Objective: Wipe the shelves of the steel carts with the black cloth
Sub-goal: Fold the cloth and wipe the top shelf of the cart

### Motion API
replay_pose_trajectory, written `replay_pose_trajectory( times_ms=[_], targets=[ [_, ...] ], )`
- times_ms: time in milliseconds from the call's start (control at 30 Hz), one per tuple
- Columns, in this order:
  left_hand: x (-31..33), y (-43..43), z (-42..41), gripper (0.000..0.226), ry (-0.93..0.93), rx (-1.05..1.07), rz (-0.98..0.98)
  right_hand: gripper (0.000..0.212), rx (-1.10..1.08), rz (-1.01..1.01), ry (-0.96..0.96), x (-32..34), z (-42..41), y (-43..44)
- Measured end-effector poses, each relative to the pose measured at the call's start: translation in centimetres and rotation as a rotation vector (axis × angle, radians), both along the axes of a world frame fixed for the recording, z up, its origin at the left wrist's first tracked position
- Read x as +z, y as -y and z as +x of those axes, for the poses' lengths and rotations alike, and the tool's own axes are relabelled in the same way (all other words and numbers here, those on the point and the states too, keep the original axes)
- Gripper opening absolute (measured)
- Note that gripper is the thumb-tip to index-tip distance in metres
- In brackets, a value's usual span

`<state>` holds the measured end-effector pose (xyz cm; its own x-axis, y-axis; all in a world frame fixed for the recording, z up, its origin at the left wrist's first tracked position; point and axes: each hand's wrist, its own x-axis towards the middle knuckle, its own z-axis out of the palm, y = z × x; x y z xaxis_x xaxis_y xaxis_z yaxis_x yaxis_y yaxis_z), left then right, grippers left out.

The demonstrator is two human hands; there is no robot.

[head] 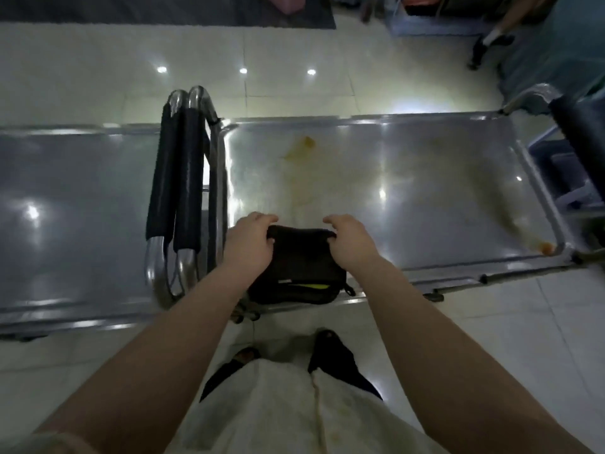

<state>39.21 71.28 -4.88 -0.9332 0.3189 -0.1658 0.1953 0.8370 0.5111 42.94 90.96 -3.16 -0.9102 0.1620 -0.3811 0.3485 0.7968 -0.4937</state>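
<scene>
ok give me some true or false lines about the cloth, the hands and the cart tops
1. Both the left hand and the right hand grip the black cloth. True.
2. The cloth hangs over a handle. False: it rests on the right cart, at its near edge.
3. The right cart's top has a yellowish stain. True.
4. The handles have red grips. False: the handles have black grips.
5. The cloth covers the orange spot. False: the orange spot lies bare in the near right corner.
</scene>
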Motion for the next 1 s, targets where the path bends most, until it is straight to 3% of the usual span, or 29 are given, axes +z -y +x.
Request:
replay_pose_trajectory(
  times_ms=[200,400,567,733,900,1000],
  targets=[
    [-3.5,-2.4,4.8,0.050,0.106,0.233,-0.060,0.048,0.285,-0.072,-0.010,-4.5,0.9,-1.0],
    [-4.8,-0.6,6.5,0.051,0.097,0.301,-0.118,0.067,0.535,0.117,0.021,-7.8,3.3,2.9],
    [-4.6,1.3,3.0,0.053,0.084,0.255,-0.138,0.065,0.509,0.229,-0.085,-9.3,1.9,3.3],
    [-5.2,2.4,1.0,0.057,0.090,0.154,-0.218,0.060,0.496,0.349,-0.059,-10.6,0.4,4.1],
    [-4.0,4.0,1.6,0.061,0.183,0.271,0.002,0.059,0.604,0.444,-0.017,-10.4,-2.8,7.3],
    [-3.7,3.8,2.0,0.063,0.244,0.200,0.011,0.064,0.652,0.469,-0.038,-10.4,-7.8,10.2]
  ],
)
